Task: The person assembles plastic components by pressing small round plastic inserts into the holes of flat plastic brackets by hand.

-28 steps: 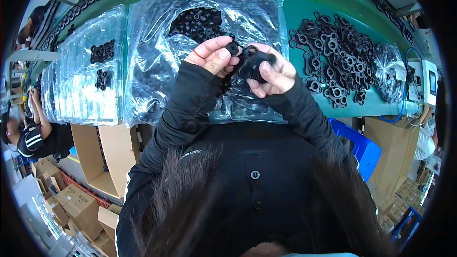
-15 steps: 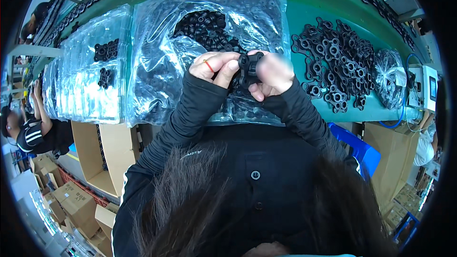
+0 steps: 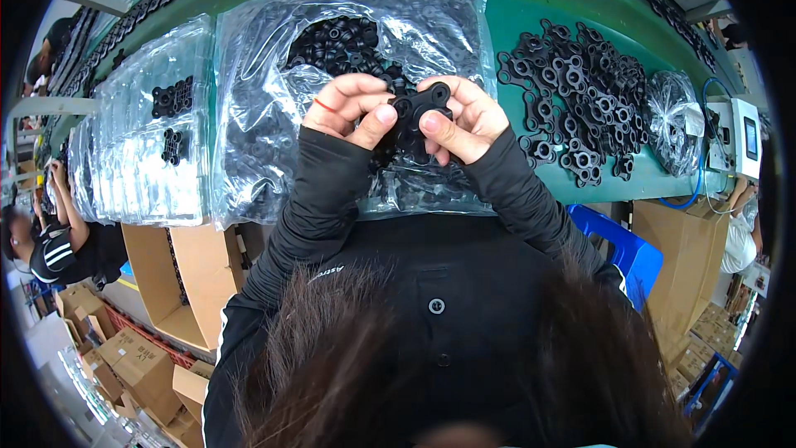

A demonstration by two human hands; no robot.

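Above the opened bag, I hold a black plastic bracket with round, ring-like ends [image 3: 429, 97] between my two hands. My left hand [image 3: 350, 112], a thin red band round one finger, pinches its left side. The fingers of my right hand [image 3: 471, 123] are closed on its right side, the thumb lying across the front. A clear plastic bag [image 3: 261, 129] lies under my hands, torn open at the top over many small round black parts [image 3: 336, 40]. Both hands hide some of the bracket, so I cannot tell whether a small part sits in it.
A heap of black ringed brackets [image 3: 576, 87] lies on the green table [image 3: 518, 17] to the right, beside a wrapped plastic bundle [image 3: 676, 129]. Stacked clear trays [image 3: 137, 162] stand left, with a few black pieces. Cardboard boxes [image 3: 203, 278] and a blue stool [image 3: 618, 249] are below.
The bracket has turned between my hands, and one ringed end now points up to the right. My right thumb has come round to its front. Both hands have shifted slightly left in the picture.
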